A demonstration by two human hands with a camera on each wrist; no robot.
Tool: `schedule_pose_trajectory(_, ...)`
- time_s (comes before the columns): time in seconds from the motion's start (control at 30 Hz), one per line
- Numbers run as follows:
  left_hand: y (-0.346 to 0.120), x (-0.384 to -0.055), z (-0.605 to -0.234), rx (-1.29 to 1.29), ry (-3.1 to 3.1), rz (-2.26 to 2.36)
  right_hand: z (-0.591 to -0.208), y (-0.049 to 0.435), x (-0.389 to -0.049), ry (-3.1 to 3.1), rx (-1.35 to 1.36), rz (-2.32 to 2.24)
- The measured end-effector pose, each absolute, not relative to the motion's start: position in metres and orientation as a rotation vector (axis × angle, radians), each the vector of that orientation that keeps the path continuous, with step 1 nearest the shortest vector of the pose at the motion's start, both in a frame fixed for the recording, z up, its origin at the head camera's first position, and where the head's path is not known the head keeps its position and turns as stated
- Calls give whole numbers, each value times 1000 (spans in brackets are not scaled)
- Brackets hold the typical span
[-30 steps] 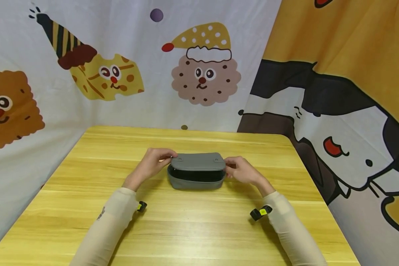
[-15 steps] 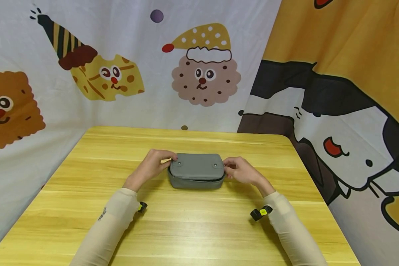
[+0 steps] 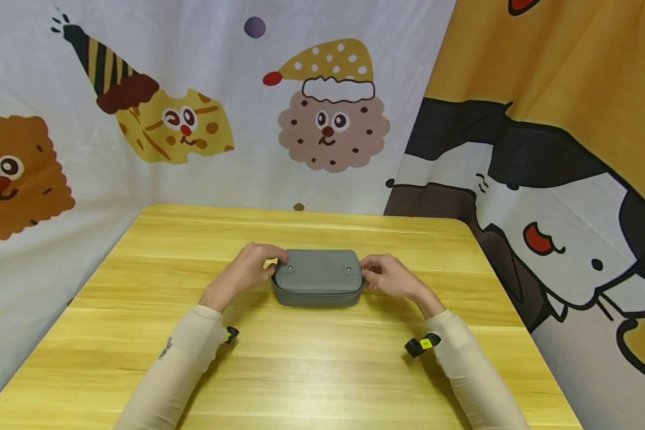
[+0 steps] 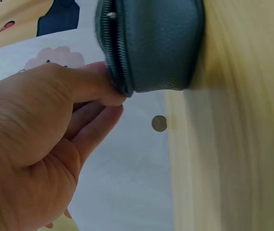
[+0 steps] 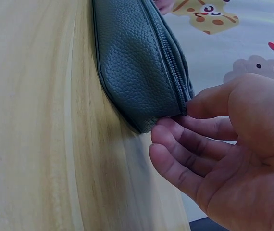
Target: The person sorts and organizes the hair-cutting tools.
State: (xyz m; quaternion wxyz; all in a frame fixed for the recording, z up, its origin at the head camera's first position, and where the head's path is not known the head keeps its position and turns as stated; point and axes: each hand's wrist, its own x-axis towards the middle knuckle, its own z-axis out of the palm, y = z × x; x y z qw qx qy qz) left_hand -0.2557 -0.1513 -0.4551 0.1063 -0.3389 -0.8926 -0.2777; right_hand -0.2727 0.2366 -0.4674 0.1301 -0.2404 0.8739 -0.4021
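A grey leather-like zip pouch (image 3: 319,278) lies on the table in front of me, its lid lowered over the body. Two small metal studs show on the lid. My left hand (image 3: 245,269) pinches the pouch's back left corner; in the left wrist view its thumb and fingers meet at the zip edge, where the zipper teeth (image 4: 120,53) are parted. My right hand (image 3: 389,276) holds the back right corner. In the right wrist view the thumb rests at the end of the zipper (image 5: 175,72), with the fingers under that corner. The pouch's inside is hidden.
The pouch stands on a light wooden table (image 3: 312,370). Behind the table hangs a white curtain (image 3: 193,185) with cartoon prints; a patterned orange one (image 3: 570,71) hangs at the right. Each wrist wears a strap with a small black device (image 3: 421,344).
The pouch's lid has come down from half raised to lying over the opening, hiding the dark inside. My left hand has shifted slightly with it; my right hand stays at its corner.
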Motion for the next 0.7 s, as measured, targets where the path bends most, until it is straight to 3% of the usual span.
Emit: schedule_pose_trajectory(0.7,-126,-245,-449,-959,-2931,-782,-466,239,-271,2559,-728,-1153)
